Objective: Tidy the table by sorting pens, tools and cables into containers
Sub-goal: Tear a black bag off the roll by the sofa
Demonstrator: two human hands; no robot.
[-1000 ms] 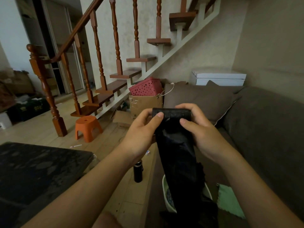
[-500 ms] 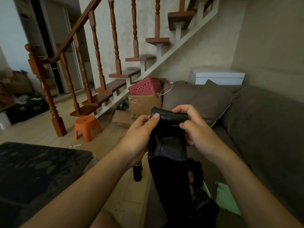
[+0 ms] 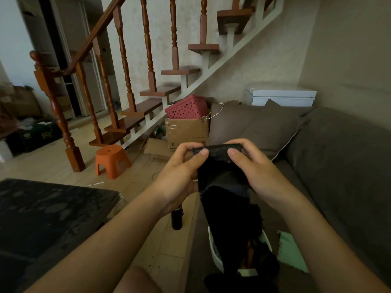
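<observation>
prep step: left hand point(image 3: 179, 168) and right hand point(image 3: 256, 170) pinch rolled top of black plastic bag point(image 3: 222, 182); next likely needs its mouth opened.

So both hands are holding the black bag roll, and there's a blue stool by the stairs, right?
Not quite: the head view shows the stool by the stairs is orange, not blue. The left hand and right hand do both hold the black bag roll.

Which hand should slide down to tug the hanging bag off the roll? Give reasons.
Likely right: the right hand overlaps one edge of the hanging bag; the left hand pinches the roll and can steady it.
</observation>
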